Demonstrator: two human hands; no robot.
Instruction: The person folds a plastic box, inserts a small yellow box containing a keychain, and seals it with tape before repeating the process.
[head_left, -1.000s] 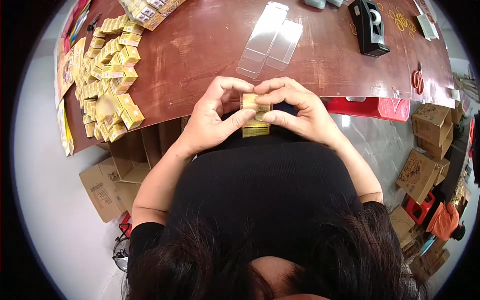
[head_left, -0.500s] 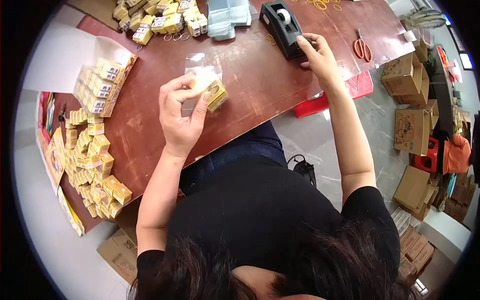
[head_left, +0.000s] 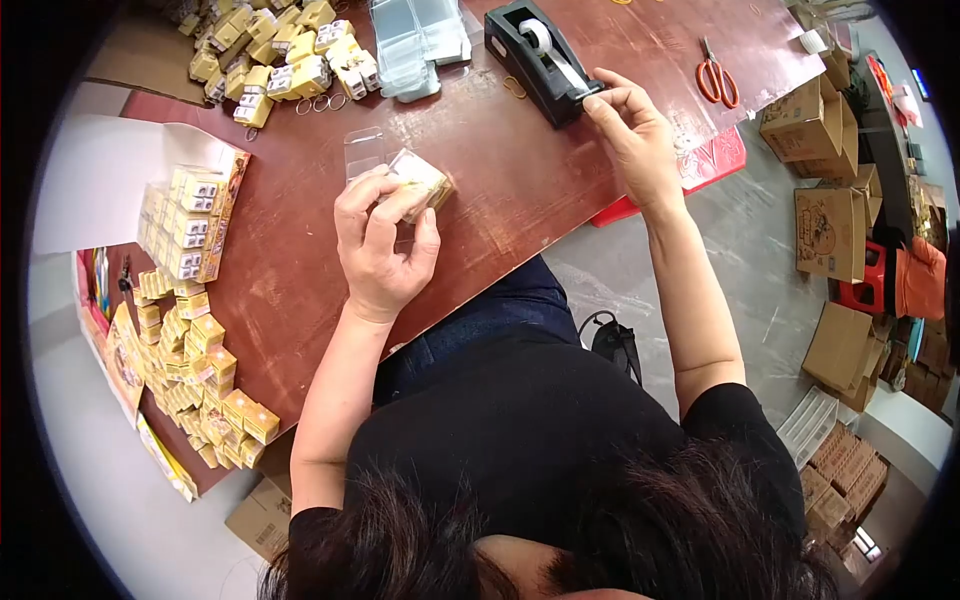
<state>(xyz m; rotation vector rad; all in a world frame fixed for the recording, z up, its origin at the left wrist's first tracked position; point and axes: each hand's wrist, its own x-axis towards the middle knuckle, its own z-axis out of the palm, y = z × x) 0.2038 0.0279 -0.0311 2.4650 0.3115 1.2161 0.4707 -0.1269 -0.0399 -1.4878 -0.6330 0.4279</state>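
My left hand (head_left: 385, 240) holds a small yellow box (head_left: 436, 190) with clear plastic over it, just above the table. The fingers curl over its near side and hide part of it. A clear plastic flap (head_left: 364, 150) stands out beyond the fingertips. My right hand (head_left: 638, 145) is at the front end of a black tape dispenser (head_left: 535, 75), with thumb and forefinger pinched on the end of the clear tape (head_left: 568, 72). The tape runs from its roll to the cutting edge.
Clear plastic sleeves (head_left: 415, 50) lie beside a pile of yellow boxes (head_left: 300, 75) at the back. Orange-handled scissors (head_left: 715, 80) are at the right. More small boxes (head_left: 200, 360) and an open display carton (head_left: 228, 215) line the left side. A red stool (head_left: 715, 165) stands beyond the table edge.
The view has shifted a little. My right thumb and forefinger have closed together at the dispenser's front end. My left hand has turned the box, and its fingers curl more over it.
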